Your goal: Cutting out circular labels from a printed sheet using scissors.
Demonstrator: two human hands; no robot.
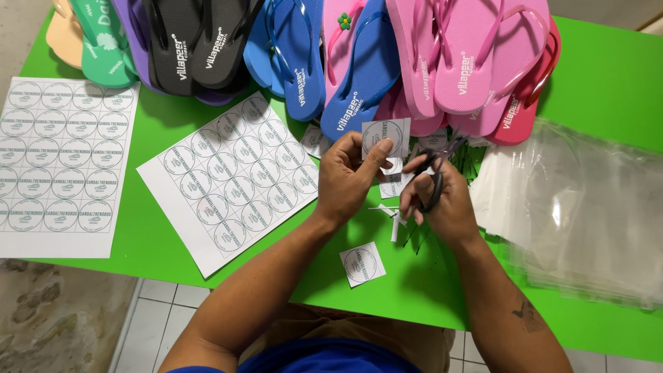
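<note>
While the left hand [345, 179] pinches a small square paper label [387, 138] between thumb and fingertips and holds it up above the green worktop [608, 76], the right hand [442, 200] is closed around the black handles of a pair of scissors [435, 173], whose blades point up toward the label's lower right edge. Whether the blades touch the paper cannot be told. The label carries a printed round emblem and is raised just in front of the row of flip-flops.

Below the hands, a cut label square [362, 264] lies flat near the worktop's front edge, and thin paper trimmings [395, 222] are scattered between the two wrists. More cut squares [392, 185] rest just behind the hands. To the left, a sheet of round printed labels [231, 179] lies at an angle, and a second label sheet [59, 162] lies further left, hanging over the worktop's corner. Along the far edge, flip-flops are piled side by side: black ones [197, 41], blue ones [359, 76] and pink ones [463, 55], with green and peach ones at the far left. On the right, a stack of clear plastic bags [587, 207] lies spread on the worktop, near the right forearm.
</note>
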